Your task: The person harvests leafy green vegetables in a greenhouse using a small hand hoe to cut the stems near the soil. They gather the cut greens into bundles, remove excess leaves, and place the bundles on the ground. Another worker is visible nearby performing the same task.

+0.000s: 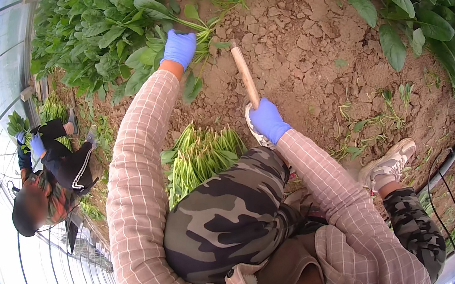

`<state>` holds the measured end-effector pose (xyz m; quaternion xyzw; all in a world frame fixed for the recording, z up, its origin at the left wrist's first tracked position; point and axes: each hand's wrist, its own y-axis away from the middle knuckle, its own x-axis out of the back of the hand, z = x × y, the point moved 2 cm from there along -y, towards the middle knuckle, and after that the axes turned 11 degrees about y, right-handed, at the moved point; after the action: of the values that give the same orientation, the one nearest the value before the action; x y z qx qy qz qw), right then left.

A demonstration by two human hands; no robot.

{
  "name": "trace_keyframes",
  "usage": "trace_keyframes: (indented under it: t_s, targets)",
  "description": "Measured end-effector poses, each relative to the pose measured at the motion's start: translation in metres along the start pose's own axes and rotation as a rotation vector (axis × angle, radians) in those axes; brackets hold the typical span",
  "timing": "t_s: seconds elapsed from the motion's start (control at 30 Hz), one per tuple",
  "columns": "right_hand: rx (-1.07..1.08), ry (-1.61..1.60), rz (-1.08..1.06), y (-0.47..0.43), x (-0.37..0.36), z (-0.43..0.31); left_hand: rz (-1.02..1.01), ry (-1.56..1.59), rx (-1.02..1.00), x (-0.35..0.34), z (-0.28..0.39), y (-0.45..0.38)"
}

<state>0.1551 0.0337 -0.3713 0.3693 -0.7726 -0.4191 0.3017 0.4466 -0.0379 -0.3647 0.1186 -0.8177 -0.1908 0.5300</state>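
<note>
My left hand (pixel 180 48), in a blue glove, is closed on the stems of a leafy green plant (pixel 205 30), spinach by its look, at the edge of the growing bed. My right hand (pixel 267 120), gloved alike, grips the wooden handle (pixel 245 73) of a tool; its far end points towards the plants, and the tool's head is too unclear to make out. A pile of cut greens (pixel 203 156), stem ends up, lies on the soil beside my camouflage-clad knee.
Dense leafy plants (pixel 88 35) grow at the upper left, more (pixel 416 1) at the upper right. Cracked soil (pixel 305 45) lies between. A co-worker (pixel 55 177) in blue gloves holds greens at the left. A pipe (pixel 450 162) runs at the lower right.
</note>
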Motion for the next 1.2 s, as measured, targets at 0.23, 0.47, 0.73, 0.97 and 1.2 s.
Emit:
trace_keyframes:
  t_s: [0.23,0.47,0.73,0.97,1.2]
  targets:
    - [0.107,-0.056,0.073,-0.012,-0.024,0.019,0.017,0.112,0.070,0.001,-0.009,0.018]
    - [0.022,-0.252,0.006,-0.013,-0.038,0.009,-0.102,0.059,0.189,-0.005,-0.007,0.024]
    - [0.143,0.111,0.061,-0.030,-0.057,0.014,-0.017,0.211,0.169,-0.023,-0.018,0.026]
    - [0.114,0.173,-0.095,0.000,0.003,-0.005,-0.090,0.251,0.237,-0.017,-0.016,0.039]
    - [0.074,-0.231,0.041,0.031,0.046,0.054,-0.068,0.367,0.222,0.023,-0.023,0.070]
